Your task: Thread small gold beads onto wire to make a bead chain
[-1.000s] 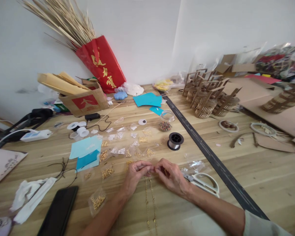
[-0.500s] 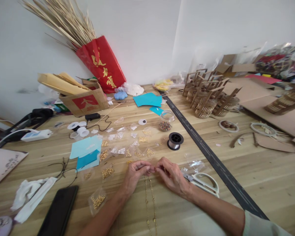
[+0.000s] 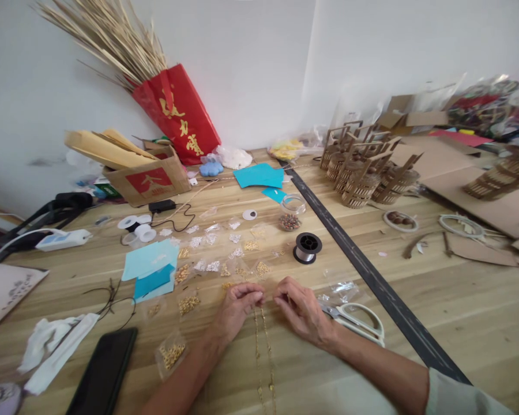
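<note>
While two gold chain strands [image 3: 263, 351] trail toward six o'clock, already strung, the left hand [image 3: 236, 310] and right hand [image 3: 301, 311] pinch together on their top end, which I judge unfinished. At three o'clock lies one pair of scissors [image 3: 358, 321]. Farther at twelve o'clock sit roughly a dozen bead packets [image 3: 225, 256], one wire spool [image 3: 307, 247] and one bead jar [image 3: 290, 212].

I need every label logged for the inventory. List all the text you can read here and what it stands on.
Red paper bag: gold Chinese characters, brush-styled and too stylised to read surely.
Cardboard box: white mark on a red panel, perhaps "大"; the small line beneath is blurred.
Nothing else legible.
</note>
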